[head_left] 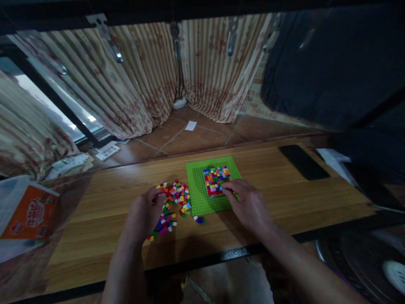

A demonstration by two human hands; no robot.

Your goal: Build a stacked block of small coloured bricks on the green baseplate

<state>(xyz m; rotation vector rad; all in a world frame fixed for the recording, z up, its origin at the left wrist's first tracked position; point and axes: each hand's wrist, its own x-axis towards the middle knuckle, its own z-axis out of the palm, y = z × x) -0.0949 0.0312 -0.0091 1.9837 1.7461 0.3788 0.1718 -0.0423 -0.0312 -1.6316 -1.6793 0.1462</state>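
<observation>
A bright green studded baseplate (198, 202) lies on the wooden table. On it stands a low square block of many-coloured building bricks (215, 179), with a red patch at its near edge. My right hand (248, 204) reaches in from the right, thumb and forefinger pinched on a small brick at the block's near right part. Left of the baseplate spreads a loose pile of small coloured bricks (177, 194). My left hand (142, 215) is over the pile's left side with its fingers curled closed; whatever is between the fingertips is too small to make out.
A black phone (303, 161) lies at the table's (104, 211) right, with white papers (335, 162) beyond it. To the left is a clear plastic container with an orange label (30, 211). Striped curtains (211, 67) hang behind the table, and a dark round object (357, 261) is at lower right.
</observation>
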